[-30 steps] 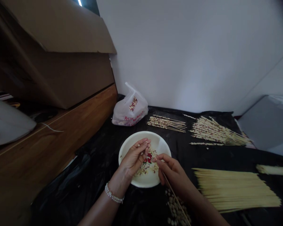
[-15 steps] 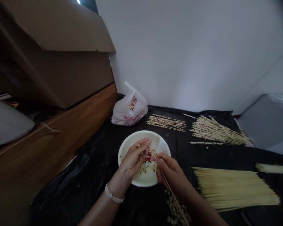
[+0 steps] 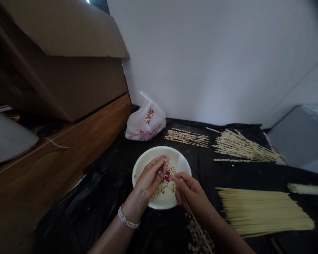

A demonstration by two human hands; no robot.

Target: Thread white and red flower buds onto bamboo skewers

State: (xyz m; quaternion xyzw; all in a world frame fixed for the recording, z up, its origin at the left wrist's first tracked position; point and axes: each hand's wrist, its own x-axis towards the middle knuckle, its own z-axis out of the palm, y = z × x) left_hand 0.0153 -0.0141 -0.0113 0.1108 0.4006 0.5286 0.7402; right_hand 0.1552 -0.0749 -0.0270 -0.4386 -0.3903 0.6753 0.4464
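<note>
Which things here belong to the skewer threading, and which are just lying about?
In use: left hand, pinching the tip of the skewer; right hand, gripping its shaft; white bowl of pale and red pieces; loose pale pieces; bare skewers; threaded skewers.
Lying about: plastic bag; cardboard box; grey box.

Left hand (image 3: pixel 149 176), right hand (image 3: pixel 189 190) pinched close together.
</note>
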